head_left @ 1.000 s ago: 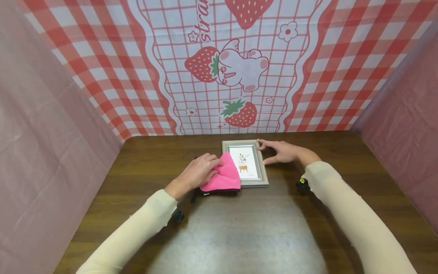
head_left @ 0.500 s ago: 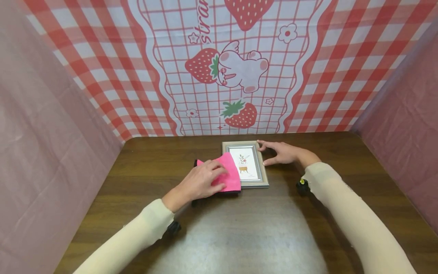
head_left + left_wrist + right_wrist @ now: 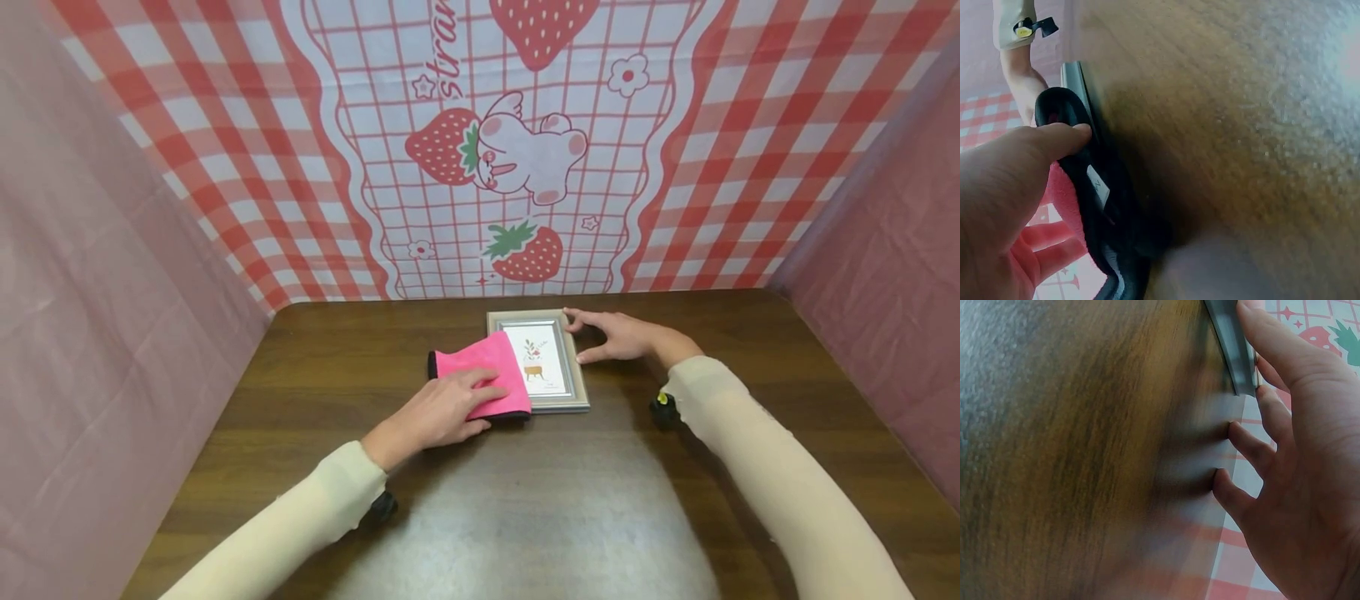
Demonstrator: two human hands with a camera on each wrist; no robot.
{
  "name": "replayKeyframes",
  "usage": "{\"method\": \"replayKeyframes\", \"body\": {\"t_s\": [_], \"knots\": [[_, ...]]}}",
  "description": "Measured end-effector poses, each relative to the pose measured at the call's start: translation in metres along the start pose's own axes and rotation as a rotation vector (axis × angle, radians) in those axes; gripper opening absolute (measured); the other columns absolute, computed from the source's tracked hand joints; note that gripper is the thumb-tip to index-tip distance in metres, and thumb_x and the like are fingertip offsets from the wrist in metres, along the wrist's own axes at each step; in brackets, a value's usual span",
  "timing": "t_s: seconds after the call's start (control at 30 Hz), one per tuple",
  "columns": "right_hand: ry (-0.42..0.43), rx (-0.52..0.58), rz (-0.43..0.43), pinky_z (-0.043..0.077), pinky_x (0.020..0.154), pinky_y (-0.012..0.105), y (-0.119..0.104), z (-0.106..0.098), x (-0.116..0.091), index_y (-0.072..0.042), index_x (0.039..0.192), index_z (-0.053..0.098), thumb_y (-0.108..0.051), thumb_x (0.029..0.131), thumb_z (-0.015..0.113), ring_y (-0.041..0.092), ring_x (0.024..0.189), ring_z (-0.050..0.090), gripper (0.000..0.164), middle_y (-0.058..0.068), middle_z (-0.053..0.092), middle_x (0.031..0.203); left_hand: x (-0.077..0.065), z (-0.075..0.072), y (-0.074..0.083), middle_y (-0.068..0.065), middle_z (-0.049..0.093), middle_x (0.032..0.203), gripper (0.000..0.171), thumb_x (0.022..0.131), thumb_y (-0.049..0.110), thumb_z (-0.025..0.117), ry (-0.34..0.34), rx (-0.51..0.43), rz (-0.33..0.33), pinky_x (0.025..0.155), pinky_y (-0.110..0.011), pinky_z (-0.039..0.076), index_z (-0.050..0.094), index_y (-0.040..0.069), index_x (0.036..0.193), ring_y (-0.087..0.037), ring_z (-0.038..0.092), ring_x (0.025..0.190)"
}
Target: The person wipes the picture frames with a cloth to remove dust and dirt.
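A pink cloth (image 3: 480, 367) with a black edge lies folded over the left part of a picture frame (image 3: 581, 392), whose print (image 3: 532, 358) shows a plant in an orange pot. My left hand (image 3: 442, 408) holds the cloth, fingers over the pink top; in the left wrist view the thumb (image 3: 1063, 140) presses its black edge. My right hand (image 3: 626, 335) touches the frame's right side with thumb and index finger, the other fingers hidden in the head view. The right wrist view shows those lower fingers (image 3: 1254, 450) spread by the table surface, near the frame's corner (image 3: 1241, 375).
A brown wood-grain table (image 3: 540, 517) carries everything. Behind it hangs a red-and-white checked cloth (image 3: 240, 167) with strawberry prints. Pink fabric sides (image 3: 112, 292) stand at left and right. Dark wrist cameras (image 3: 663, 410) sit under both sleeves.
My left hand loosened, slid forward over the cloth and took a fresh hold nearer its front edge. The cloth lies flatter, slightly shifted. The right hand and frame have stayed put.
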State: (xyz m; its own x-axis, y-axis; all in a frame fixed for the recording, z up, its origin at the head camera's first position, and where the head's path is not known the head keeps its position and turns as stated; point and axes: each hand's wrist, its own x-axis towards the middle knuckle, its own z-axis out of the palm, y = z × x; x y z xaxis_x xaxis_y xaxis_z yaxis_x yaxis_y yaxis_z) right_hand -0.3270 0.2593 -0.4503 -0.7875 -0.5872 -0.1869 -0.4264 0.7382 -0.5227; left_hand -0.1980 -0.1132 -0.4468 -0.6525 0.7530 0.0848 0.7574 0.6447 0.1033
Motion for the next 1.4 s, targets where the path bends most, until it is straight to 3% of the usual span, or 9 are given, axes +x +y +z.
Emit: {"method": "replayKeyframes", "body": {"t_s": [0.2, 0.33, 0.57, 0.7, 0.8, 1.03, 1.27, 1.3, 1.4], "knots": [[-0.002, 0.004, 0.000, 0.030, 0.135, 0.077, -0.002, 0.000, -0.002, -0.010, 0.177, 0.034, -0.040, 0.102, 0.084, 0.051, 0.171, 0.032, 0.095, 0.015, 0.058, 0.171, 0.005, 0.034, -0.022, -0.012, 0.063, 0.165, 0.061, 0.104, 0.037, 0.082, 0.056, 0.010, 0.056, 0.106, -0.052, 0.066, 0.065, 0.023, 0.160, -0.033, 0.065, 0.149], [0.000, 0.000, -0.010, 0.030, 0.135, 0.077, -0.002, 0.000, -0.001, -0.008, 0.177, 0.032, -0.038, 0.103, 0.084, 0.051, 0.171, 0.032, 0.095, 0.015, 0.060, 0.170, 0.007, 0.040, -0.027, -0.011, 0.062, 0.167, 0.061, 0.105, 0.037, 0.081, 0.063, 0.020, 0.065, 0.106, -0.052, 0.067, 0.063, 0.025, 0.162, -0.033, 0.065, 0.149], [-0.002, 0.022, -0.062, 0.031, 0.132, 0.079, 0.002, -0.002, 0.000, -0.009, 0.177, 0.032, -0.048, 0.101, 0.083, 0.054, 0.168, 0.036, 0.100, 0.016, 0.062, 0.167, 0.010, 0.018, -0.021, -0.013, 0.065, 0.163, 0.059, 0.102, 0.028, 0.084, 0.024, -0.021, 0.062, 0.104, -0.055, 0.067, 0.067, 0.020, 0.158, -0.036, 0.067, 0.145], [0.019, -0.002, -0.108, 0.036, 0.127, 0.081, 0.003, -0.002, 0.000, -0.009, 0.176, 0.036, -0.055, 0.100, 0.082, 0.056, 0.163, 0.041, 0.101, 0.016, 0.065, 0.164, 0.014, 0.024, -0.033, -0.010, 0.061, 0.168, 0.061, 0.104, 0.032, 0.083, 0.008, -0.033, 0.067, 0.109, -0.052, 0.065, 0.064, 0.023, 0.161, -0.033, 0.065, 0.148], [0.016, 0.010, -0.086, 0.033, 0.130, 0.080, 0.002, -0.001, 0.000, -0.008, 0.175, 0.038, -0.051, 0.100, 0.083, 0.055, 0.166, 0.038, 0.098, 0.017, 0.061, 0.168, 0.016, 0.023, -0.037, -0.009, 0.061, 0.169, 0.062, 0.104, 0.032, 0.082, 0.001, -0.032, 0.079, 0.108, -0.054, 0.065, 0.063, 0.024, 0.162, -0.032, 0.065, 0.148], [0.000, 0.007, -0.028, 0.029, 0.135, 0.077, -0.002, -0.001, -0.001, -0.006, 0.177, 0.032, -0.036, 0.103, 0.084, 0.051, 0.170, 0.033, 0.096, 0.016, 0.060, 0.169, 0.016, -0.001, -0.023, -0.013, 0.064, 0.166, 0.057, 0.103, 0.023, 0.083, -0.023, -0.003, 0.049, 0.112, -0.054, 0.063, 0.067, 0.019, 0.158, -0.035, 0.066, 0.147], [-0.006, 0.010, -0.036, 0.029, 0.135, 0.076, -0.001, 0.000, 0.000, -0.005, 0.177, 0.031, -0.036, 0.103, 0.084, 0.051, 0.170, 0.034, 0.097, 0.016, 0.062, 0.168, 0.015, -0.002, -0.019, -0.010, 0.055, 0.174, 0.072, 0.098, 0.039, 0.087, -0.105, -0.025, -0.015, 0.121, -0.054, 0.058, 0.061, 0.023, 0.164, -0.035, 0.057, 0.157], [-0.006, 0.011, -0.036, 0.029, 0.135, 0.076, 0.000, 0.000, 0.000, -0.005, 0.177, 0.030, -0.036, 0.103, 0.084, 0.051, 0.170, 0.034, 0.097, 0.016, 0.061, 0.168, 0.015, -0.001, -0.019, -0.011, 0.056, 0.174, 0.071, 0.099, 0.038, 0.088, -0.096, -0.023, -0.010, 0.120, -0.054, 0.059, 0.062, 0.023, 0.163, -0.036, 0.058, 0.157], [-0.006, 0.009, -0.035, 0.029, 0.135, 0.077, 0.000, 0.000, 0.000, -0.005, 0.177, 0.030, -0.036, 0.103, 0.084, 0.052, 0.170, 0.033, 0.097, 0.016, 0.061, 0.169, 0.023, 0.036, -0.043, -0.009, 0.058, 0.172, 0.070, 0.098, 0.036, 0.089, 0.001, 0.005, 0.060, 0.115, -0.054, 0.062, 0.062, 0.026, 0.162, -0.035, 0.060, 0.155]]}}
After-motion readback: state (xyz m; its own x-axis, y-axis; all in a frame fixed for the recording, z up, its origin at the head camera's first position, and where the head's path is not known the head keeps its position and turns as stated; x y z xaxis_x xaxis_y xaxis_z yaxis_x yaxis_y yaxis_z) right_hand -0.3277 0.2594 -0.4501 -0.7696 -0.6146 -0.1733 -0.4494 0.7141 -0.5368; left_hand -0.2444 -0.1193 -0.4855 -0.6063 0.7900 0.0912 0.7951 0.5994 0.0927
